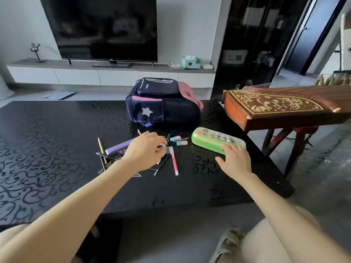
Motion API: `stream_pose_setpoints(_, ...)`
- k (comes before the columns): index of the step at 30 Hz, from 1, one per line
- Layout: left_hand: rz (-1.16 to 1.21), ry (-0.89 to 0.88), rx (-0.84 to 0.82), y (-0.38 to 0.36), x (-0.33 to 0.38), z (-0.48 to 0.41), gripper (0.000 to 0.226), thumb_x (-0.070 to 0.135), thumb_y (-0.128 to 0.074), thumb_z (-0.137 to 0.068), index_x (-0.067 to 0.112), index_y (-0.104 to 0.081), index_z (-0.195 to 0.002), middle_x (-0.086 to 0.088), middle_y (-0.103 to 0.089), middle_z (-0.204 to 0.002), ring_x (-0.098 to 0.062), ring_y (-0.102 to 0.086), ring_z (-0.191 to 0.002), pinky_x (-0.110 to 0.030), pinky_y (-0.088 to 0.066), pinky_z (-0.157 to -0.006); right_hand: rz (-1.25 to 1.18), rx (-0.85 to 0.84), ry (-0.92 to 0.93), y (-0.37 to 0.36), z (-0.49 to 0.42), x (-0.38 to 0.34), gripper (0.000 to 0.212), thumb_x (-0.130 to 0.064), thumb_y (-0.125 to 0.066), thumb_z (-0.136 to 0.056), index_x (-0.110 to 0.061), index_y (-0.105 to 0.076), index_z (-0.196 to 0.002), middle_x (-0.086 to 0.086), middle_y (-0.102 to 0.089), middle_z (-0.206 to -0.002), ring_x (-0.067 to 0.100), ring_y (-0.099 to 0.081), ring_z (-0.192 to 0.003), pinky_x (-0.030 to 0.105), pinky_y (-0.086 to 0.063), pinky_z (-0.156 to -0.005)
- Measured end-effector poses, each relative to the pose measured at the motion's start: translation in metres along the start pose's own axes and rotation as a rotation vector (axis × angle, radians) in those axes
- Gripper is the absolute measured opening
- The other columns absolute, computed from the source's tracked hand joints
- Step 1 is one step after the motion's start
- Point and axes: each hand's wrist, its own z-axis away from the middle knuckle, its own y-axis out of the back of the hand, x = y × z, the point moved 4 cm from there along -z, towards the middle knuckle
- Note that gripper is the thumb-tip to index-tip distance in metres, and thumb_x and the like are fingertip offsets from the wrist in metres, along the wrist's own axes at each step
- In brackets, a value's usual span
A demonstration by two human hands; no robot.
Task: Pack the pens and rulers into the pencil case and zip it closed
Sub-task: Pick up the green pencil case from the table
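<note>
Green pencil case (212,141), right hand (236,161) flat on its near edge, left hand (143,150) left of it, curled among pens (174,162), grip indiscernible.

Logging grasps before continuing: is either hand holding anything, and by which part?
Left hand curls its fingers into the pen pile; what they grip, if anything, cannot be told. Right hand holds nothing, resting on the green pencil case, near edge.

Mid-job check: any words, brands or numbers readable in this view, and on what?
No text reads clearly.
Green cartoon-printed pencil case: lid lettering, blurred.
Navy and pink backpack: white pocket label, too small.
Black television: bezel logo, too small.
</note>
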Motion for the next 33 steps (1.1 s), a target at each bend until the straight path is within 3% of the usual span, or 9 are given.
stream_pose_setpoints(7,0.102,0.028,-0.029,-0.025,-0.005,-0.024,0.018,0.026,-0.053,-0.089,0.023,-0.066,-0.102,0.006,-0.063,-0.092,-0.017,-0.053,-0.094,-0.027,-0.045,-0.073,0.141,-0.195,-0.153,-0.038,-0.055,0.041,0.091,-0.065,-0.063,-0.069,-0.019,-0.027,-0.139,0.013,-0.043,-0.136,0.033,-0.041,-0.122,0.042,-0.040,-0.097)
stream_pose_setpoints(13,0.147,0.077,-0.046,-0.039,-0.019,-0.037,0.017,0.029,-0.059,-0.087,0.025,-0.068,-0.101,0.014,-0.056,-0.087,-0.013,-0.052,-0.088,-0.024,-0.041,-0.073,0.185,-0.514,-0.184,-0.073,-0.105,0.073,0.121,-0.068,-0.071,-0.056,-0.027,-0.003,-0.147,0.016,-0.023,-0.149,0.039,-0.024,-0.137,0.057,-0.018,-0.109)
stream_pose_setpoints(17,0.279,0.192,-0.118,-0.053,-0.024,-0.040,0.011,0.027,-0.061,-0.086,0.027,-0.068,-0.094,0.012,-0.059,-0.088,-0.002,-0.051,-0.076,-0.017,-0.039,-0.067,-0.027,-0.474,-0.215,-0.066,-0.102,0.077,0.102,-0.061,-0.072,-0.057,-0.031,-0.021,-0.140,0.011,-0.039,-0.129,0.033,-0.044,-0.114,0.043,-0.040,-0.093)
stream_pose_setpoints(20,0.501,0.366,-0.165,-0.063,-0.021,-0.038,0.014,0.031,-0.063,-0.085,0.023,-0.067,-0.097,0.013,-0.066,-0.092,-0.001,-0.058,-0.086,-0.015,-0.042,-0.073,-0.475,-0.380,-0.400,-0.052,-0.073,0.055,0.085,-0.057,-0.074,-0.058,-0.030,-0.035,-0.129,0.006,-0.047,-0.117,0.026,-0.053,-0.098,0.037,-0.048,-0.080)
stream_pose_setpoints(23,0.906,0.618,-0.278,-0.079,-0.012,-0.038,0.053,0.053,-0.067,-0.076,0.027,-0.055,-0.120,0.010,-0.063,-0.113,-0.007,-0.058,-0.104,-0.030,-0.047,-0.093,-1.228,-0.491,-0.588,-0.033,-0.038,0.004,0.059,-0.041,-0.076,-0.069,-0.025,-0.051,-0.119,-0.001,-0.061,-0.101,0.017,-0.059,-0.077,0.039,-0.052,-0.077)
stream_pose_setpoints(25,1.167,0.746,-0.339,-0.084,-0.001,-0.038,0.090,0.065,-0.067,-0.066,0.029,-0.031,-0.140,0.008,-0.051,-0.126,-0.014,-0.051,-0.115,-0.041,-0.045,-0.098,-1.490,-0.686,-0.623,-0.020,-0.017,-0.032,0.050,-0.040,-0.073,-0.072,-0.022,-0.057,-0.117,0.006,-0.061,-0.099,0.021,-0.061,-0.084,0.050,-0.056,-0.078)
stream_pose_setpoints(27,1.309,0.757,-0.322,-0.085,0.006,-0.039,0.108,0.070,-0.071,-0.055,0.042,-0.014,-0.143,0.011,-0.047,-0.131,-0.015,-0.052,-0.118,-0.046,-0.044,-0.099,-1.529,-0.835,-0.544,-0.007,0.000,-0.061,0.048,-0.044,-0.073,-0.071,-0.022,-0.062,-0.113,0.013,-0.064,-0.109,0.030,-0.063,-0.100,0.052,-0.057,-0.075)
stream_pose_setpoints(29,1.400,0.732,-0.259,-0.081,0.008,-0.037,0.097,0.059,-0.078,-0.057,0.046,-0.021,-0.135,0.017,-0.059,-0.123,-0.012,-0.063,-0.106,-0.046,-0.049,-0.093,-1.467,-0.880,-0.412,0.002,0.012,-0.083,0.041,-0.047,-0.069,-0.076,-0.026,-0.062,-0.110,0.008,-0.068,-0.110,0.030,-0.065,-0.102,0.051,-0.057,-0.077)
stream_pose_setpoints(33,1.402,0.830,-0.133,-0.072,-0.005,-0.027,0.083,0.037,-0.078,-0.064,0.041,-0.028,-0.130,0.009,-0.069,-0.106,-0.016,-0.068,-0.093,-0.035,-0.054,-0.069,-1.251,-0.741,-0.164,0.020,0.021,-0.111,0.037,-0.054,-0.056,-0.083,-0.026,-0.062,-0.105,0.000,-0.071,-0.100,0.022,-0.067,-0.093,0.045,-0.054,-0.085)
